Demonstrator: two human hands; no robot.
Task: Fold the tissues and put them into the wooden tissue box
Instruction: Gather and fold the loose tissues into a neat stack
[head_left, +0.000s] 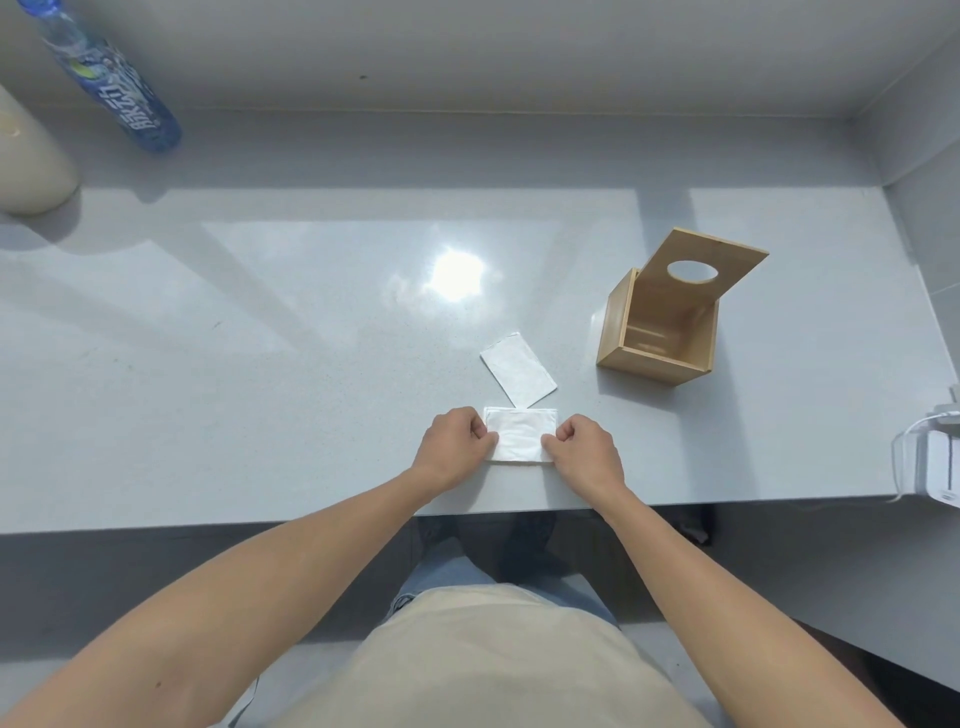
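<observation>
A white folded tissue (519, 434) lies flat near the table's front edge. My left hand (454, 447) pinches its left side and my right hand (584, 449) pinches its right side, fingers curled. A second folded tissue (518, 369) lies just beyond it, turned at an angle and untouched. The wooden tissue box (652, 358) stands to the right of both, open on top and nothing visible inside. Its lid (727, 254) with an oval hole leans up at the back.
The grey table (260, 338) ends in a front edge close to my hands. A blue bottle (111, 83) and a cream container (31, 166) stand at the far left. A white device with cables (930, 457) sits at the right edge. Walls close the back and right.
</observation>
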